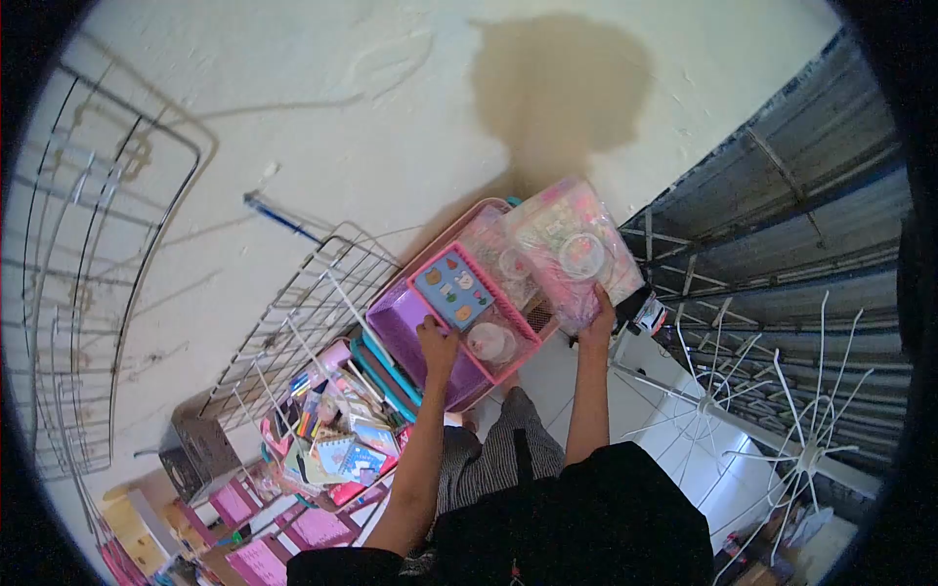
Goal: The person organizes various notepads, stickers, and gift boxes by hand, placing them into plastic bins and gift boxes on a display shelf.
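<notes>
My right hand [598, 322] grips the lower edge of a clear plastic pack [572, 234] of pink and pale contents, with a round clear lid or tub [583, 256] on it. The pack is tilted above the right end of a pink plastic basket [500, 379]. My left hand [437, 339] is closed at the near left rim of that basket, over a purple tray [396, 317]. Inside the pink basket lie a blue card with small animal pictures [454, 291] and a round clear container [490, 342]. Another clear pack [489, 239] lies partly under the raised one.
Left of the trays stands a wire rack [293, 317]. Below it, a bin [337, 496] is heaped with notebooks and pens. White wire display spokes [705, 402] stick out on the right, before a dark metal shutter [782, 186]. A pale wall [371, 176] rises behind.
</notes>
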The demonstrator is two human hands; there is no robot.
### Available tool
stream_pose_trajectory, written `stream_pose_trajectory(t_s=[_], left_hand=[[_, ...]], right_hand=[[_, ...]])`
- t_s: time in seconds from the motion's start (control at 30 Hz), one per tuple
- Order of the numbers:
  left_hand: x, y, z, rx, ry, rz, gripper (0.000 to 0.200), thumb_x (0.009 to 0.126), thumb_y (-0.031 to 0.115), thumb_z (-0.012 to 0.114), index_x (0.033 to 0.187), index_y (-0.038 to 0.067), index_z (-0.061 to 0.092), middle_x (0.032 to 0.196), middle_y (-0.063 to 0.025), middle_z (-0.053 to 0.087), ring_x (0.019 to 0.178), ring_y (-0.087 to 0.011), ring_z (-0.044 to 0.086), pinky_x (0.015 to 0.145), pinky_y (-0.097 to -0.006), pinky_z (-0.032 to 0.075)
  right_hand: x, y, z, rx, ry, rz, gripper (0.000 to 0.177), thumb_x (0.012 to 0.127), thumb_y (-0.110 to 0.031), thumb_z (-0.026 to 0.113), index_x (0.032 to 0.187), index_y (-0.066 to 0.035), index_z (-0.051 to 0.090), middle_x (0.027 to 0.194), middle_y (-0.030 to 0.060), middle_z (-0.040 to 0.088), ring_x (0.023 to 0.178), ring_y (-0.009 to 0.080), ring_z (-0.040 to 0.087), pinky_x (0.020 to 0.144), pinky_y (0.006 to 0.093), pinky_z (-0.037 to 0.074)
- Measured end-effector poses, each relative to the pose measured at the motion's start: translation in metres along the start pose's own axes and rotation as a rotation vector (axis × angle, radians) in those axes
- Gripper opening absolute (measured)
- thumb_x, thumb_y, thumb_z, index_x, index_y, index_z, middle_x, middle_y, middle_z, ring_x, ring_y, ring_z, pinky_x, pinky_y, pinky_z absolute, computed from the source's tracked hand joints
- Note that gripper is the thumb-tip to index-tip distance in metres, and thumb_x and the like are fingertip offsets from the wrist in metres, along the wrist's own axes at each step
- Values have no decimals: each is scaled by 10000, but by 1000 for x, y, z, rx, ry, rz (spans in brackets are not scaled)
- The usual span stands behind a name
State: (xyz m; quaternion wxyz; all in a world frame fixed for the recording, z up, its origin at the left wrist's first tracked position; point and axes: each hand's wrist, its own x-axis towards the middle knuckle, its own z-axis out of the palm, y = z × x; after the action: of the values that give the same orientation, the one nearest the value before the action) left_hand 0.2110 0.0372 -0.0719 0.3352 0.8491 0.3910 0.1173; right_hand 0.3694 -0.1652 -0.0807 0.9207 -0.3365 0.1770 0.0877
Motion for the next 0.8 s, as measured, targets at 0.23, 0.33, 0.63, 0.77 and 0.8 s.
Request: stream_pose_trajectory(t_s=[0.23, 0.33, 0.63, 0.77, 0.8], left_hand=[[5, 13, 0, -120, -85, -218, 319, 606, 86, 524, 865, -41, 386, 770, -247, 506, 717, -393, 498, 628, -425, 401], [12, 14, 0, -93, -27, -149, 308, 569, 98, 550, 805, -49, 419, 699, -228, 522, 685, -356, 523, 594, -402, 428], [4, 20, -8, 87, -85, -229, 341, 590, 49, 543, 873, -37, 373, 740, -233, 522, 697, -389, 512, 627, -415, 422], [-4, 14, -11, -16, 21, -132, 489, 625, 106, 562, 1046, 27, 324, 798, -236, 500, 768, -385, 488, 660, -397, 416], [-8, 7, -7, -106, 186, -48, 569, 640, 126, 561, 1132, 64, 281, 816, -238, 490, 796, -383, 476, 677, -392, 410]], right_hand=[[-40, -24, 29, 17, -32, 182, 315, 728, -137, 468, 985, 42, 431, 970, 128, 485, 903, 244, 467, 784, 341, 383], [-47, -28, 23, -48, -96, 148, 314, 734, -142, 465, 989, 37, 430, 974, 125, 482, 908, 242, 466, 783, 343, 386], [-61, -43, 15, 36, -121, 191, 379, 702, -140, 494, 1022, 41, 399, 1019, 136, 445, 945, 255, 433, 815, 362, 362], [-58, -40, 9, -9, -52, 126, 377, 706, -137, 489, 1028, 35, 395, 1018, 135, 448, 945, 256, 434, 810, 365, 368], [-62, -39, 14, -8, -53, 132, 384, 713, -147, 478, 1041, 31, 387, 1029, 139, 443, 957, 262, 426, 821, 374, 356]])
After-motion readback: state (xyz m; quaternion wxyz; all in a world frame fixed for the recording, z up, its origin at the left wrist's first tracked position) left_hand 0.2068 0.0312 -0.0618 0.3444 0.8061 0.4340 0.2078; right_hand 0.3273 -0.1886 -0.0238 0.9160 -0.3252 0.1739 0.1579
